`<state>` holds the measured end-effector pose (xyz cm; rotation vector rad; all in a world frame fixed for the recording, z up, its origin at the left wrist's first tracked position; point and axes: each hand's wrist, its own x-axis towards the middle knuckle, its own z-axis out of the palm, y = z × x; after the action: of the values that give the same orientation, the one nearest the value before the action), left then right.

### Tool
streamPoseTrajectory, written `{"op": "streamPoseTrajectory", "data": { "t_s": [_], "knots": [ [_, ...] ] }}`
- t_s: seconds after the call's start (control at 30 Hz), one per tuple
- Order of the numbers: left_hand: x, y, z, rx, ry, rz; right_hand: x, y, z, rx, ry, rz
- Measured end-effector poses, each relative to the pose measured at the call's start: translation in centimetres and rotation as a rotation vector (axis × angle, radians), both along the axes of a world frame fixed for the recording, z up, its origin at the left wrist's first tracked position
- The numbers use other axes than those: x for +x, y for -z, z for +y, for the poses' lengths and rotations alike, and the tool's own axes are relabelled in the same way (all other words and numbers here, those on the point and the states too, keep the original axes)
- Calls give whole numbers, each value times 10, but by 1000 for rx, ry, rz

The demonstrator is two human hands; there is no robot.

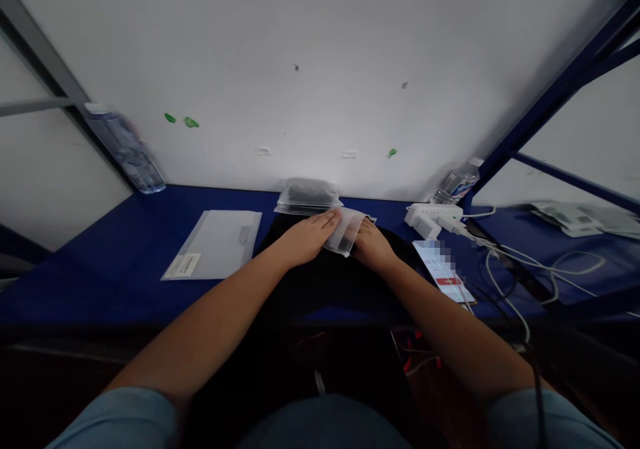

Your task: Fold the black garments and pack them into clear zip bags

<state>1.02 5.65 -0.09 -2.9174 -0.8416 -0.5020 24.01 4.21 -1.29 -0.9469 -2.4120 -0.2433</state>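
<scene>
Between left hand [311,237] and right hand [373,244], over the middle of the blue bench [90,286], a small translucent pouch [346,230] with a paler band across it. Left hand at the pouch's left side, fingers laid long over the film and pointing right; thumb out of sight. Right hand at the opposite side, fingers partly covered by the film; no telling whether inside it or behind it. Hands close together, both in contact with the pouch; no way to see from here whether clamped on it or only resting against it.

Beneath hands and pouch, a black item [330,289], too dark to make out in detail. Just beyond the left hand, near the foot of the white wall [345,89], a bundle of clear bags [307,194], farther off than the pouch and a little to its left. Well to the left of the hands, flat on the bench, a large white packet [215,242] with a pale printed label [185,264] at its near left corner.

To the right of the right hand, a phone [431,256] with a lit screen. Just beyond it, a white power strip [440,210], with white cables [553,272] trailing off to the right. At the far left, a clear bottle [125,146]; at the far right, behind the power strip, a smaller bottle [457,182].
</scene>
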Motion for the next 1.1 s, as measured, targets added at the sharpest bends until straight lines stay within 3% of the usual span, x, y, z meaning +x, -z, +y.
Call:
{"op": "streamPoseTrajectory", "data": {
  "t_s": [0.37,0.67,0.93,1.1],
  "knots": [
    [-4,0,4,-78,-108,-53,17,-8,-5,-9,-102,46],
    [-40,-5,19,-62,-261,-54,27,-13,-12,63,-245,64],
    [-38,-11,16,-53,-82,2,22,-12,-12,37,-259,87],
    [-37,-16,14,-88,-193,-35,23,-16,-15,30,-301,120]
  ]
}}
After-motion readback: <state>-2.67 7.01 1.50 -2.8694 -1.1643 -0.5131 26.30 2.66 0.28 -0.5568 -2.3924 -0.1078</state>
